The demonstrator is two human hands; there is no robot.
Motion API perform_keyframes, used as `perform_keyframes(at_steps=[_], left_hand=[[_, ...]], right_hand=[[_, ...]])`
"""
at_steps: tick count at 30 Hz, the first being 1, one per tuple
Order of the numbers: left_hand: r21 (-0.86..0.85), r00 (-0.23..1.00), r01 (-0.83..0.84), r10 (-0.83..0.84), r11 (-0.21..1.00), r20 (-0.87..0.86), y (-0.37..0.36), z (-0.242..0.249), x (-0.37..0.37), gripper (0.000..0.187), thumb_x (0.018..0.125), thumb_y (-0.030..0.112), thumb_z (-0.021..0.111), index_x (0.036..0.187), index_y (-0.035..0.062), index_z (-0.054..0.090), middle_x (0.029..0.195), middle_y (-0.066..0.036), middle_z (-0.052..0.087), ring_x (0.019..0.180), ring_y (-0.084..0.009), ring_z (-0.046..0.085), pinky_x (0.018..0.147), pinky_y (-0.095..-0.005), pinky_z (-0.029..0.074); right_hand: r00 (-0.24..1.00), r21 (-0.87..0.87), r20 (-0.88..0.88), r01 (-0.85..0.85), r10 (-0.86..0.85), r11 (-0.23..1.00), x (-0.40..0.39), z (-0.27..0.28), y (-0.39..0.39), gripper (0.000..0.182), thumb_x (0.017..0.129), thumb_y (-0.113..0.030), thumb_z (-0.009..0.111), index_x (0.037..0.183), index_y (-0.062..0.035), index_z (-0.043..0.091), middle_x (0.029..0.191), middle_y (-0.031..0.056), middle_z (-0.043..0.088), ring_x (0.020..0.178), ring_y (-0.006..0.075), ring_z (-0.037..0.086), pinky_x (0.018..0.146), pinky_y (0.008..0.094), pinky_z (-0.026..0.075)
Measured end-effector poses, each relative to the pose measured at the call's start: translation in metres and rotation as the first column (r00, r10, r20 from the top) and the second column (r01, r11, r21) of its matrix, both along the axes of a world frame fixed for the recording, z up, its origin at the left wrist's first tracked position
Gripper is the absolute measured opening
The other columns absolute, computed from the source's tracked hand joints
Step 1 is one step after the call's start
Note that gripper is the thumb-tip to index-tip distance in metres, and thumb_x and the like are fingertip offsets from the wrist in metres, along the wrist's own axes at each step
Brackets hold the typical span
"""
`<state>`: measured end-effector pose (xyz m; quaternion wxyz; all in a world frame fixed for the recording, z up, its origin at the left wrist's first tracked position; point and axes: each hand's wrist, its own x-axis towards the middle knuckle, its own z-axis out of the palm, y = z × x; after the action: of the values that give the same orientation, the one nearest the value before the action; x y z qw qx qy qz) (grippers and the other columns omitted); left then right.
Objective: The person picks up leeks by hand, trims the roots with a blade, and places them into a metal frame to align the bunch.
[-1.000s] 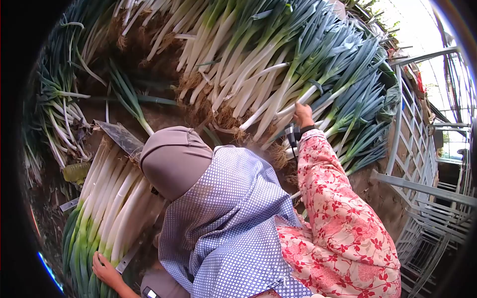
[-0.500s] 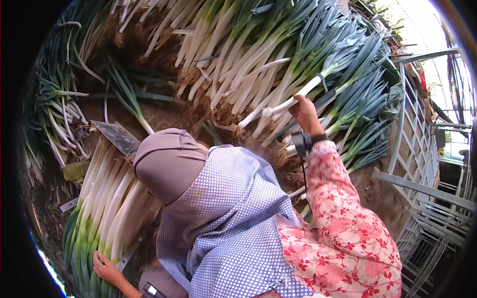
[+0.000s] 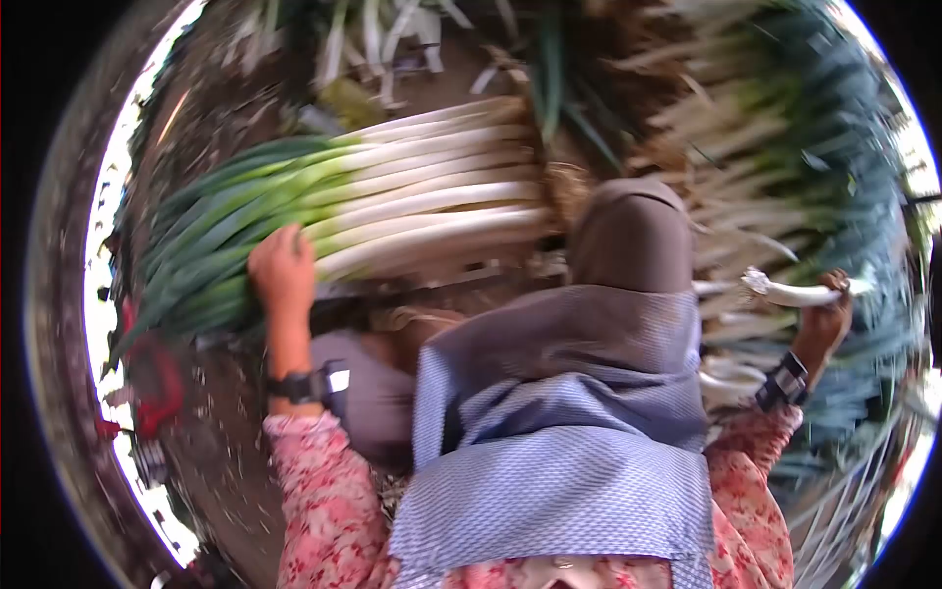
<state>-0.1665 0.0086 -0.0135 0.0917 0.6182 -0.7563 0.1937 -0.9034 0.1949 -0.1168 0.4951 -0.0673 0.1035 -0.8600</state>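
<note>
My left hand (image 3: pixel 283 267) lies over the green leaves of a row of leeks (image 3: pixel 442 187). Fingers rest on the leaves; their tips are blurred. The row lies side by side, white stems toward the middle, leaves at left. Out to the right, my right hand (image 3: pixel 827 309) is closed around a single leek (image 3: pixel 793 293), its white root end pointing left. Behind that hand spreads a big pile of leeks (image 3: pixel 746 147), smeared by motion.
My knee (image 3: pixel 633 236) in brownish cloth stands between the row and the pile. More leeks (image 3: pixel 378 39) lie at the top. A metal lattice frame (image 3: pixel 834 520) is at lower right. Something red (image 3: pixel 157 378) sits at left.
The view has turned left, bringing the row of leeks to the centre left. My right hand still holds the leek, now farther right in view. My left hand stays on the leaves.
</note>
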Motion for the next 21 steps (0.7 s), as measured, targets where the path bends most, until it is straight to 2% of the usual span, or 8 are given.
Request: perform_keyframes(at_steps=[3, 5, 7, 12, 13, 18, 20, 21], left_hand=[[-0.008, 0.993, -0.110, 0.110, 0.994, 0.044, 0.001, -0.004, -0.003, 0.024, 0.084, 0.027, 0.055, 0.102, 0.0119, 0.062, 0.104, -0.007, 0.063, 0.102, -0.0261, 0.055, 0.090, -0.0415, 0.038], [-0.019, 0.994, -0.105, 0.106, 0.994, 0.035, 0.006, 0.002, -0.011, 0.025, 0.084, 0.028, 0.055, 0.103, 0.0127, 0.062, 0.105, -0.006, 0.063, 0.103, -0.0251, 0.054, 0.090, -0.0406, 0.037], [-0.049, 0.995, -0.097, 0.098, 0.994, 0.024, 0.005, -0.004, -0.006, 0.026, 0.084, 0.029, 0.055, 0.103, 0.0124, 0.062, 0.105, -0.005, 0.063, 0.105, -0.0237, 0.053, 0.090, -0.0398, 0.036], [-0.044, 0.994, -0.104, 0.103, 0.994, -0.024, 0.007, -0.003, -0.003, 0.027, 0.086, 0.030, 0.055, 0.106, 0.0126, 0.061, 0.109, -0.006, 0.062, 0.108, -0.0251, 0.052, 0.092, -0.0401, 0.035], [-0.053, 0.995, -0.097, 0.096, 0.994, -0.030, 0.006, -0.004, -0.003, 0.027, 0.085, 0.030, 0.055, 0.106, 0.0124, 0.061, 0.109, -0.006, 0.062, 0.108, -0.0253, 0.052, 0.092, -0.0402, 0.035], [-0.050, 0.995, -0.091, 0.089, 0.995, -0.045, 0.007, 0.000, -0.007, 0.027, 0.085, 0.030, 0.057, 0.104, 0.0118, 0.061, 0.107, -0.006, 0.062, 0.107, -0.0254, 0.053, 0.090, -0.0402, 0.036], [-0.062, 0.994, -0.075, 0.070, 0.995, -0.083, 0.006, 0.002, -0.008, 0.026, 0.083, 0.030, 0.057, 0.100, 0.0102, 0.061, 0.104, -0.005, 0.062, 0.105, -0.0246, 0.053, 0.089, -0.0407, 0.036], [-0.066, 0.993, -0.068, 0.061, 0.995, -0.102, 0.007, 0.003, -0.008, 0.026, 0.082, 0.029, 0.057, 0.099, 0.0094, 0.060, 0.102, -0.005, 0.062, 0.104, -0.0242, 0.053, 0.088, -0.0409, 0.036]], right_hand=[[0.979, -0.068, -0.205, -0.035, 0.020, 0.997, 0.059, 0.059, -0.061, 0.012, 0.094, -0.009, 0.048, 0.097, -0.0031, 0.037, 0.084, 0.0049, 0.035, 0.075, 0.0156, 0.038, 0.070, 0.0288, 0.037], [0.878, -0.013, -0.477, -0.060, 0.047, 0.998, 0.084, 0.101, -0.097, 0.018, 0.092, -0.012, 0.053, 0.103, 0.0003, 0.046, 0.085, 0.0060, 0.044, 0.078, 0.0161, 0.043, 0.072, 0.0287, 0.040], [0.775, 0.031, -0.626, 0.127, -0.080, 0.991, 0.103, 0.127, -0.153, 0.024, 0.090, -0.013, 0.057, 0.109, 0.0003, 0.049, 0.096, 0.0095, 0.053, 0.085, 0.0176, 0.050, 0.073, 0.0299, 0.043], [0.379, -0.090, -0.909, 0.230, -0.174, 0.969, 0.251, 0.210, -0.251, 0.021, 0.089, -0.014, 0.057, 0.106, -0.0015, 0.059, 0.098, 0.0077, 0.058, 0.083, 0.0155, 0.055, 0.070, 0.0280, 0.044], [0.273, 0.000, -0.958, 0.292, -0.084, 0.956, 0.288, 0.221, -0.258, 0.021, 0.089, -0.016, 0.057, 0.106, -0.0044, 0.060, 0.089, 0.0047, 0.060, 0.073, 0.0126, 0.055, 0.063, 0.0246, 0.043], [0.114, 0.069, -0.988, -0.294, 0.107, 0.953, 0.440, 0.136, -0.309, 0.027, 0.090, -0.012, 0.055, 0.117, -0.0109, 0.059, 0.091, -0.0010, 0.062, 0.072, 0.0082, 0.055, 0.063, 0.0240, 0.046], [-0.017, -0.043, -0.998, -0.426, -0.056, 0.904, 0.490, 0.058, -0.303, 0.039, 0.088, -0.011, 0.055, 0.126, -0.0197, 0.054, 0.096, 0.0080, 0.064, 0.082, 0.0178, 0.061, 0.074, 0.0315, 0.048], [-0.431, -0.101, -0.865, -0.350, -0.256, 0.931, 0.501, 0.026, -0.302, 0.044, 0.087, -0.011, 0.054, 0.128, -0.0239, 0.052, 0.098, 0.0118, 0.064, 0.086, 0.0225, 0.062, 0.077, 0.0340, 0.048]])
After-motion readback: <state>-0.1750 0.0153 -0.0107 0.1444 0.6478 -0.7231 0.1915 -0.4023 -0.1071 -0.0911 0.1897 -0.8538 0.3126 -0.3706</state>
